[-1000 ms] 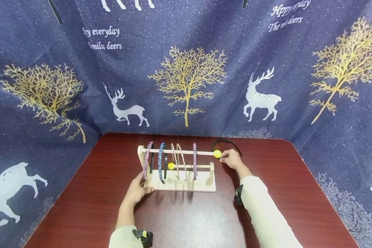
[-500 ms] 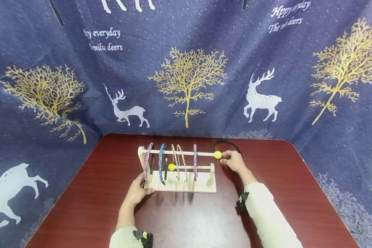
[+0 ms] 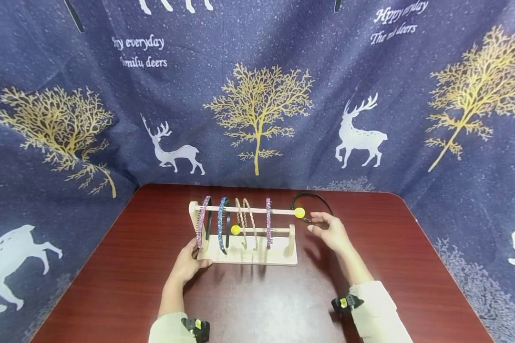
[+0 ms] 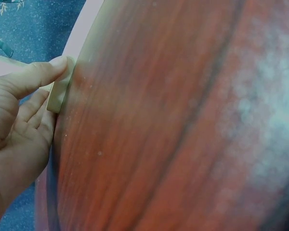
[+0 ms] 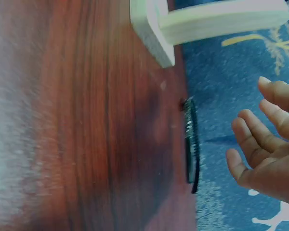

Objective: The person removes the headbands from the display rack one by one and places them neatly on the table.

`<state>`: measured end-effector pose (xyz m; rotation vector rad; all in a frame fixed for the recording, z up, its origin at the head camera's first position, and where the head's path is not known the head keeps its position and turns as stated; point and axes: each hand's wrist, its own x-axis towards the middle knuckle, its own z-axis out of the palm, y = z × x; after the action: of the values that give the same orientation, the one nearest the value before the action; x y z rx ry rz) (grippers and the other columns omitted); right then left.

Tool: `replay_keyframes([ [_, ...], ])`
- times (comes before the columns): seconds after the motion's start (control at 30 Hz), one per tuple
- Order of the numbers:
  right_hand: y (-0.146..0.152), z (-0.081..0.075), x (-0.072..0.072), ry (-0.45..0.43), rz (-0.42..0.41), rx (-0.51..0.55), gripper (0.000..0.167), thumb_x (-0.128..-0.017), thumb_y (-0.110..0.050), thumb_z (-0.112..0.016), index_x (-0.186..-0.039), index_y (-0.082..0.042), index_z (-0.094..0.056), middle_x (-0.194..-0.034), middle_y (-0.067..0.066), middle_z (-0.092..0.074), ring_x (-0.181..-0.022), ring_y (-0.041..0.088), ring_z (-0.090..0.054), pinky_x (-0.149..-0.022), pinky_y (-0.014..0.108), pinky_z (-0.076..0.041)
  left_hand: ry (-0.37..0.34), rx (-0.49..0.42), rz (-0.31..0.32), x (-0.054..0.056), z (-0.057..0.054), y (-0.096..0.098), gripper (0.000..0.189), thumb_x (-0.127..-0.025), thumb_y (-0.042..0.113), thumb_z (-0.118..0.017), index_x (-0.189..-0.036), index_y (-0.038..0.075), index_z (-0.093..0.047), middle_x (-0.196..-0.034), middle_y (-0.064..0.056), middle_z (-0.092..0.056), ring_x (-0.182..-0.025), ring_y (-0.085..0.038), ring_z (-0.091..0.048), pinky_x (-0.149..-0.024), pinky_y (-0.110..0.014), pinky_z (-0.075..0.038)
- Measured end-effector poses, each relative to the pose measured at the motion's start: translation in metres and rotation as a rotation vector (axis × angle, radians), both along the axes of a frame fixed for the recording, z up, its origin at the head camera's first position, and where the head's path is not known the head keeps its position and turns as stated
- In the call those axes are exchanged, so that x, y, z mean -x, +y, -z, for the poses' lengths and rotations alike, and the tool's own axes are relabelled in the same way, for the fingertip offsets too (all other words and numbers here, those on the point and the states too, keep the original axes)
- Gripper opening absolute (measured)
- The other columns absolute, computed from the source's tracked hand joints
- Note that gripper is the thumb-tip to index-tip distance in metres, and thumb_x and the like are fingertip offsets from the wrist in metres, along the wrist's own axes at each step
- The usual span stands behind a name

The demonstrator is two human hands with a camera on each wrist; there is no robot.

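Observation:
A pale wooden headband stand [image 3: 279, 258] has two bars tipped with yellow balls. My left hand [image 3: 186, 263] grips the left end of its base, thumb pressed on the edge [image 4: 62, 89]. From the upper bar hang a pink glittery headband [image 3: 202, 224], a blue one [image 3: 221, 226], two twisted beige ones [image 3: 251, 219] and a purple-pink one [image 3: 269, 224]. Right of the upper bar's yellow ball [image 3: 299, 213], my right hand [image 3: 334, 232] hovers with loose, parted fingers, holding nothing. Behind it a dark headband [image 5: 192, 144] lies on the table.
The reddish-brown table [image 3: 390, 267] stretches around the stand. A blue cloth [image 3: 283, 47] printed with trees and deer hangs behind and on both sides. Each wrist wears a small black camera [image 3: 199, 328].
My right hand has drawn back from the yellow ball, rightward and nearer to me, and its fingers have parted. My left hand keeps its grip on the base.

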<state>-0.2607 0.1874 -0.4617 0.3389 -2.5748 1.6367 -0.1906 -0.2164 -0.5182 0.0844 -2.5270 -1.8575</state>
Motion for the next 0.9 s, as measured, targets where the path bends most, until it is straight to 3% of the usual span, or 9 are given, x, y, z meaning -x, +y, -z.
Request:
replay_keyframes([
  [0.23,-0.005,-0.011,-0.027,0.052,-0.011,0.073,0.044,-0.081,-0.002,-0.070,-0.122,0.003,-0.055,-0.106,0.021,-0.061,-0.099,0.037,-0.059,-0.087,0.038,-0.049,0.018,0.016,0.009,0.002,0.002,-0.001,0.080,-0.068,-0.013,-0.071,-0.137,-0.010,-0.032,-0.134,-0.034,-0.037,-0.124,-0.044,-0.035,-0.101,-0.045,-0.033],
  [0.47,-0.016,-0.025,-0.059,0.118,-0.005,0.213,0.044,-0.079,0.008,-0.067,-0.122,0.007,-0.054,-0.110,0.022,-0.060,-0.099,0.022,-0.058,-0.090,0.046,-0.047,0.007,0.005,0.000,0.002,0.005,0.000,0.079,-0.069,-0.013,-0.071,-0.138,-0.007,-0.033,-0.135,-0.032,-0.038,-0.125,-0.040,-0.036,-0.102,-0.043,-0.033],
  [0.6,-0.025,-0.036,-0.077,0.129,-0.007,0.270,0.044,-0.078,0.013,-0.064,-0.121,0.011,-0.052,-0.111,0.025,-0.058,-0.097,0.020,-0.059,-0.090,0.050,-0.045,0.010,0.016,0.000,0.002,0.006,-0.001,0.078,-0.068,-0.013,-0.071,-0.137,-0.008,-0.034,-0.135,-0.032,-0.038,-0.125,-0.041,-0.036,-0.102,-0.044,-0.033],
  [0.9,-0.041,-0.037,-0.096,0.171,-0.065,0.362,0.046,-0.077,0.018,-0.062,-0.121,0.012,-0.051,-0.110,0.028,-0.057,-0.098,0.022,-0.058,-0.091,0.051,-0.044,0.000,0.027,0.003,0.001,0.004,-0.002,0.077,-0.070,-0.011,-0.071,-0.136,-0.009,-0.033,-0.135,-0.033,-0.038,-0.126,-0.041,-0.035,-0.103,-0.044,-0.032],
])
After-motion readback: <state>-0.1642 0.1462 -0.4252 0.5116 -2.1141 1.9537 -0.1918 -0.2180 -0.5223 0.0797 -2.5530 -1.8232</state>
